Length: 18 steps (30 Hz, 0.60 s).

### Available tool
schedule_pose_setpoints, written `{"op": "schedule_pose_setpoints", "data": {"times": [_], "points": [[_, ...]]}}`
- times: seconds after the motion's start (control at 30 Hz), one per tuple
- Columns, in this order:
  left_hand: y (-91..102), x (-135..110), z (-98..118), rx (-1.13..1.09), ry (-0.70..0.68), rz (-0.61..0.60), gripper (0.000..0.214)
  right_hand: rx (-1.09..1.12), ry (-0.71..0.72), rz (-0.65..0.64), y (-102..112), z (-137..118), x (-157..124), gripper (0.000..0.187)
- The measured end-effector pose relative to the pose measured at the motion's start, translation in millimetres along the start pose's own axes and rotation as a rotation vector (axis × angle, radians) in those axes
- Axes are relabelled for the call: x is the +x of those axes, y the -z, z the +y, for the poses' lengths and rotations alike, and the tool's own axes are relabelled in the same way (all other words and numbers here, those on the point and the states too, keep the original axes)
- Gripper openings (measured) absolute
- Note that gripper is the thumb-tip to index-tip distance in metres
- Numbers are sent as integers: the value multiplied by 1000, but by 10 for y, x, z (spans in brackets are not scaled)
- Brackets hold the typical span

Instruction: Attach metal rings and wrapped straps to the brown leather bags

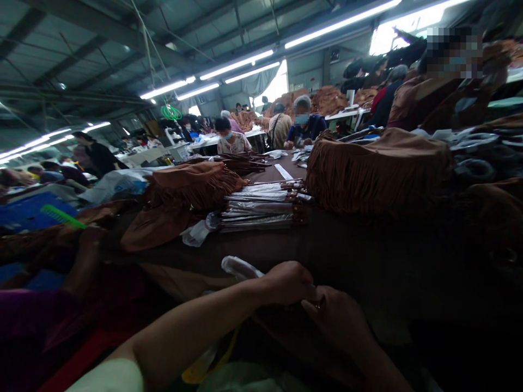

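Note:
Near the table's front edge, my left hand [288, 284] is closed, fingers pinched together. A strap wrapped in clear plastic [241, 267] loops out from behind it, and the hand seems to grip its end. My right hand [337, 313] meets it fingertip to fingertip, also closed in a pinch. A small metallic glint shows at the right fingers; what they pinch is too dark and small to name. Beneath both hands hangs dark brown material [281, 324], mostly lost in shadow. Beyond them lies a stack of plastic-wrapped straps [261, 212] with metal ends.
Brown fringed bags are piled at right [379, 169] and left [192, 182] on the dark table [253, 247]. At far left, a co-worker's hand [92, 235] is beside a green comb-like strip [63, 216]. A blue bin [28, 215] stands there. Several people sit farther back.

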<state>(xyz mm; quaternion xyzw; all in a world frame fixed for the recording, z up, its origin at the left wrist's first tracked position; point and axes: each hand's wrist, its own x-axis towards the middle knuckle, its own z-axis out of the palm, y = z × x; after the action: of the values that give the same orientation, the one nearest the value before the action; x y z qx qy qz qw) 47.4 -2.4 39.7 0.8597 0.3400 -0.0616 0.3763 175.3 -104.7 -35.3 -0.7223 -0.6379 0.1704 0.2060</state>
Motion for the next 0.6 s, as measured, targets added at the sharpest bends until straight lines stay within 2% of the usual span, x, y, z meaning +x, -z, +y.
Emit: {"op": "schedule_pose_setpoints", "data": {"times": [0.1, 0.2, 0.37, 0.43, 0.5, 0.6], "points": [[23, -58, 9, -23, -19, 18, 37, 94, -2, 26, 82, -4, 9, 24], [-1, -72, -58, -38, -3, 42, 40, 77, -57, 62, 86, -16, 1, 29], [-53, -3, -185, -416, 75, -216, 52, 77, -116, 159, -34, 4, -3, 28], [-53, 10, -176, -486, 46, -238, 52, 103, -104, 118, -50, 36, 25, 30], [-33, 3, -122, -387, 29, -209, 45, 90, -50, -13, -35, 61, 67, 35], [10, -22, 15, -1, 85, -142, 33, -3, 22, -119, -7, 53, 123, 34]]}}
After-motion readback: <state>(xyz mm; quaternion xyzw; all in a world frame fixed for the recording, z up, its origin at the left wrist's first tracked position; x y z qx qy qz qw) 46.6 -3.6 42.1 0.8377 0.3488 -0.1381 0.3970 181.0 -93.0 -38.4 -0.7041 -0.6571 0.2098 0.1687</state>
